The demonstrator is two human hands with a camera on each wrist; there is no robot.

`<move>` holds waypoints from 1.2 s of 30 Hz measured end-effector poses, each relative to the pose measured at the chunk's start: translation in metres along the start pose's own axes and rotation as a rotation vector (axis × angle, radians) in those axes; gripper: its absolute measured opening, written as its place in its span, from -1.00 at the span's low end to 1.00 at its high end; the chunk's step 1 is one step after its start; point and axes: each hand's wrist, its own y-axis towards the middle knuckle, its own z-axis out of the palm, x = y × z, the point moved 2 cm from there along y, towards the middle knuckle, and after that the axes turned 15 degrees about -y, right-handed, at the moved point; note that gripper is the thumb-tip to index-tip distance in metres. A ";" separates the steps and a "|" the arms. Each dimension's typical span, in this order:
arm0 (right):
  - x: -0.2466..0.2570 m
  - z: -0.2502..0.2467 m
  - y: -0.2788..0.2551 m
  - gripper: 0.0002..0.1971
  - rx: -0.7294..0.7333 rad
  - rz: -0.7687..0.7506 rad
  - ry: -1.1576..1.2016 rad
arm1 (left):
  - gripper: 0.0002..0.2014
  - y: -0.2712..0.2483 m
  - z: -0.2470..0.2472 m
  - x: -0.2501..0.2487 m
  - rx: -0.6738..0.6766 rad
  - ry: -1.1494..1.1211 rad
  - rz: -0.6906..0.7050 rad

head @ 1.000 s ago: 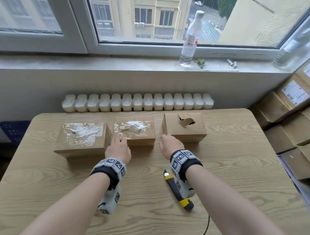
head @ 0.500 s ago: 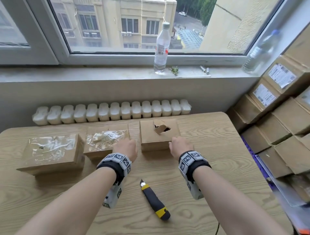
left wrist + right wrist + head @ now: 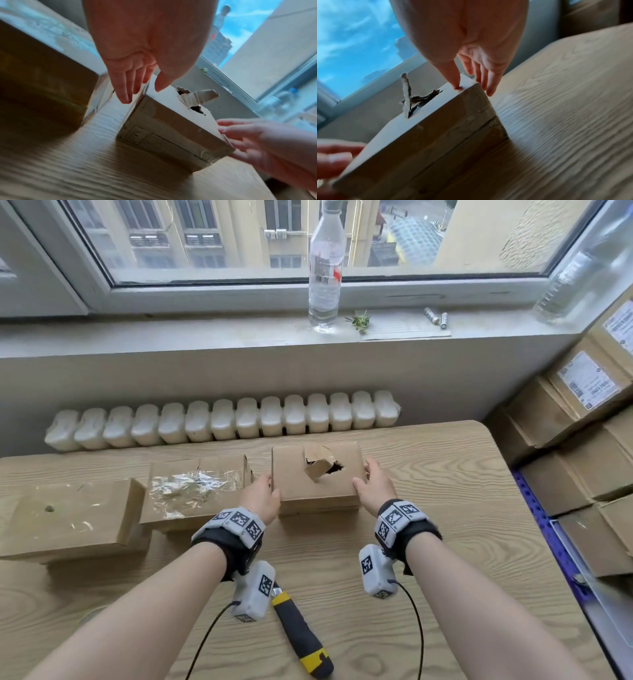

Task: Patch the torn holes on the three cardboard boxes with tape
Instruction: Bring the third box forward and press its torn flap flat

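Three brown cardboard boxes stand in a row on the wooden table [image 3: 445, 481]. The left box [image 3: 68, 511] and the middle box [image 3: 195, 491] carry clear tape on top. The right box [image 3: 318, 484] has a torn hole [image 3: 323, 467] with a raised flap [image 3: 197, 96]. My left hand [image 3: 265, 491] lies against its left side, fingers straight down the wall [image 3: 142, 93], thumb over the top edge. My right hand [image 3: 371, 482] is at its right side, its thumb touching the top corner [image 3: 472, 86] and its fingers straight along the wall. No tape roll is in view.
A black-and-yellow utility knife [image 3: 301, 635] lies on the table near me, between my forearms. A radiator [image 3: 222, 419] runs behind the table. A clear bottle [image 3: 323, 268] and batteries [image 3: 435, 318] sit on the sill. Stacked cardboard boxes [image 3: 582, 440] crowd the right side.
My left hand has left the middle box and moved right to the torn box's left side. My right hand has shifted from its front to its right side. The head view has turned right.
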 end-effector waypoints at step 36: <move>0.038 0.081 -0.244 -0.43 0.136 0.017 0.414 | -0.58 -0.221 -0.099 0.184 -0.004 -0.640 0.087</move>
